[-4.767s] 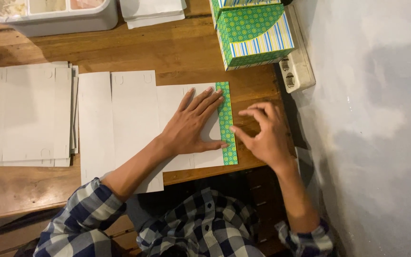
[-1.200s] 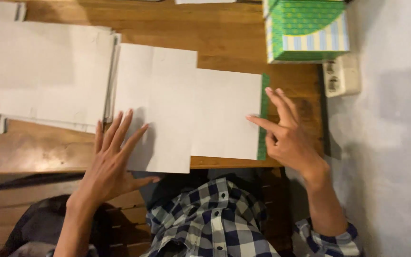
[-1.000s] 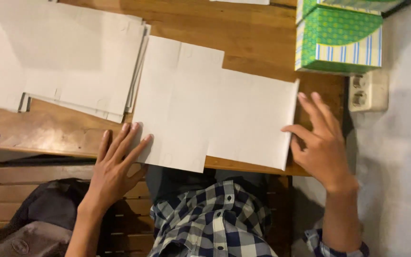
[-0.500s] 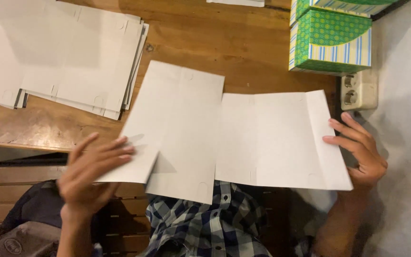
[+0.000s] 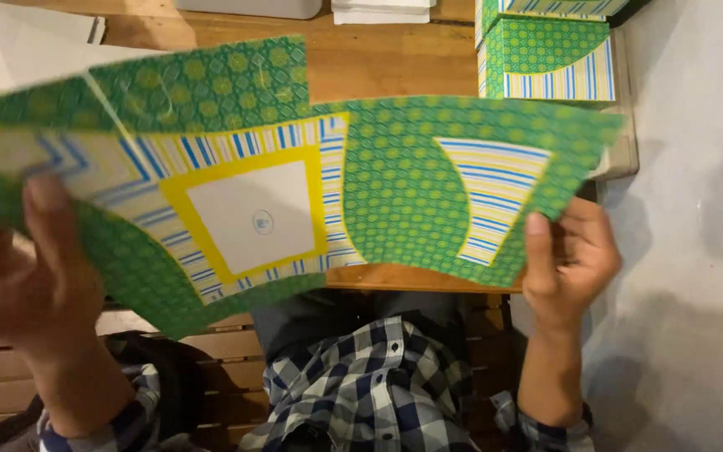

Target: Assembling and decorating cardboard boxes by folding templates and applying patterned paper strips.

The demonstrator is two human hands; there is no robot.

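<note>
- The left hand (image 5: 31, 276) pinches the left end of a printed green cardboard sheet (image 5: 294, 180), thumb on its face
- The right hand (image 5: 566, 264) grips the sheet's right edge, thumb on top, fingers curled behind
- The sheet hangs lifted above the wooden table (image 5: 387, 59), long axis left to right, printed side up
- Finished green boxes (image 5: 546, 46) stand at the far right, just beyond the sheet's corner

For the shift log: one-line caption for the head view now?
Both hands, left hand and right hand, hold a green patterned card sheet above the wooden table.
</note>
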